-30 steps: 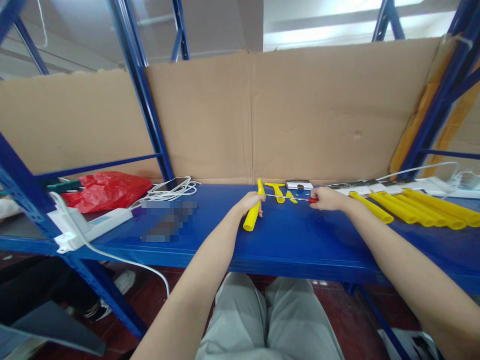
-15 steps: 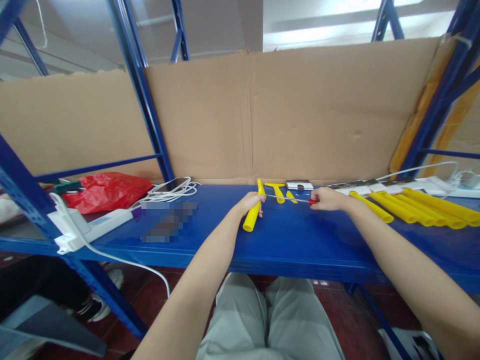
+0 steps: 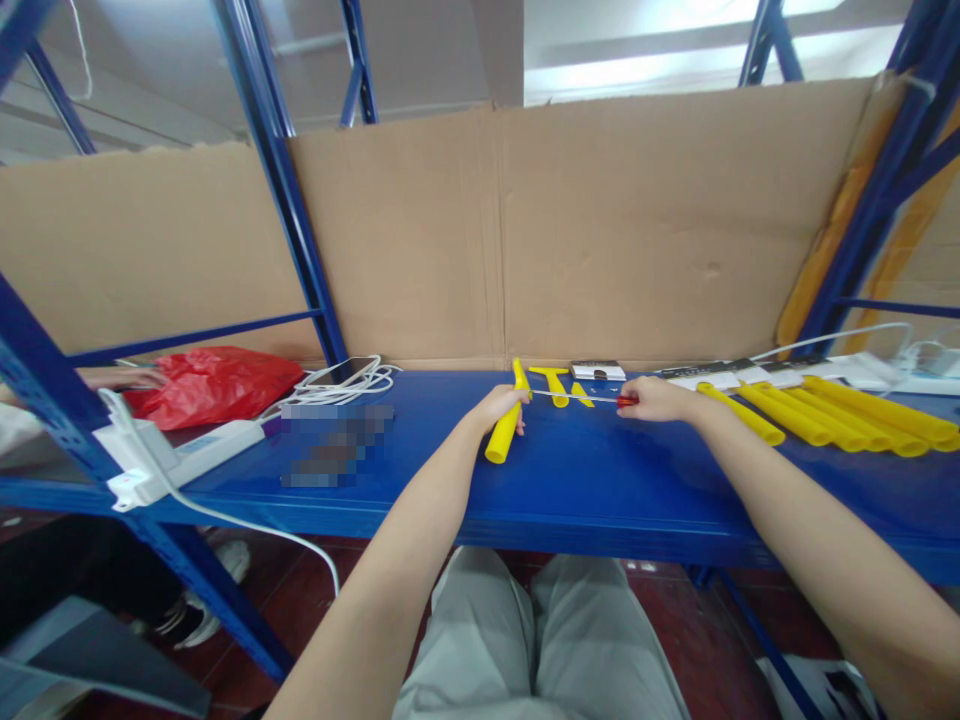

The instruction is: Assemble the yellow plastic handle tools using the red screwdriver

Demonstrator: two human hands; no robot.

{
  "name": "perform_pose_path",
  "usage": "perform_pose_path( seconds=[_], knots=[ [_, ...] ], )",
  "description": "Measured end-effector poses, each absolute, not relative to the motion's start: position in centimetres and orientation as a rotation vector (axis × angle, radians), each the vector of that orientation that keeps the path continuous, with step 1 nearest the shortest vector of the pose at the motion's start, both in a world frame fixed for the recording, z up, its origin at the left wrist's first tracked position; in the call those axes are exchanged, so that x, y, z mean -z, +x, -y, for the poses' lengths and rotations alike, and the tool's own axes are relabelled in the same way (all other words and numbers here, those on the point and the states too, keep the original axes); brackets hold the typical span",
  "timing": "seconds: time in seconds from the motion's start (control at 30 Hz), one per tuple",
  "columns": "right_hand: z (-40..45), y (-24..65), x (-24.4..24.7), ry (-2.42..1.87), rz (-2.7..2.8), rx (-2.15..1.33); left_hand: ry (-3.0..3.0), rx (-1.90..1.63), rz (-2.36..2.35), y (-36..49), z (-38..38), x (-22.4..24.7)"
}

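My left hand [image 3: 498, 406] is closed around a yellow plastic tube [image 3: 501, 440], whose narrower yellow top piece [image 3: 520, 374] sticks up past the fingers. In my right hand [image 3: 651, 399] is a screwdriver with a red handle [image 3: 627, 401]. Its long thin shaft [image 3: 577, 396] points left, and the tip meets the yellow piece beside my left fingers; the exact contact point is too small to make out. Just behind the shaft lie a yellow T-shaped part [image 3: 553, 382] and a small yellow piece [image 3: 581, 393] on the blue shelf [image 3: 585, 470].
Several yellow tubes [image 3: 855, 425] lie at the right. A small white-and-black box [image 3: 598, 371] stands by the cardboard wall [image 3: 637, 230]. To the left are coiled white cable [image 3: 360, 376], a power strip [image 3: 217, 445] and a red plastic bag [image 3: 217, 383], with another person's hand [image 3: 135, 378] beside it.
My hands, the yellow tube and the screwdriver stay nearly still. At the far left, the other person's hand has come in beside the red bag, and the dark green item there is out of sight.
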State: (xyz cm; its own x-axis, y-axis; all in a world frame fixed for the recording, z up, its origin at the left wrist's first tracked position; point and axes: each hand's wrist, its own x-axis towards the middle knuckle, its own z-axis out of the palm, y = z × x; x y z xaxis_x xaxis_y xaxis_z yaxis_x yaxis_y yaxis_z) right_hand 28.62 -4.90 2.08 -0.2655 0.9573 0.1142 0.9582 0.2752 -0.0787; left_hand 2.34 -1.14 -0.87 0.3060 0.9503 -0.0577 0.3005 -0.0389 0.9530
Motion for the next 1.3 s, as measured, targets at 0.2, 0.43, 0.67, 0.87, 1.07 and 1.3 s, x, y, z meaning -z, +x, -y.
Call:
perform_pose_path(
  seconds=[0.2,0.43,0.67,0.87,1.07,1.3],
  knots=[
    [4.65,28.76,-1.88,-1.784,2.391,0.052,1.562,-0.789,-1.187,2.35,1.18,0.81],
    [4.55,28.82,-1.69,-1.770,2.400,0.042,1.559,-0.792,-1.186,2.39,0.99,0.97],
    [4.57,28.79,-1.83,-1.771,2.402,0.051,1.556,-0.792,-1.196,2.39,1.07,0.92],
    [4.84,28.39,-1.76,-1.857,2.330,-0.158,1.539,-0.818,-1.203,2.47,1.25,0.76],
    [4.88,28.00,-1.82,-1.913,2.265,-0.161,1.521,-0.814,-1.204,2.44,1.37,0.60],
    [5.33,28.03,-2.07,-1.833,2.294,-0.301,1.492,-0.823,-1.223,2.39,1.36,0.60]
  ],
)
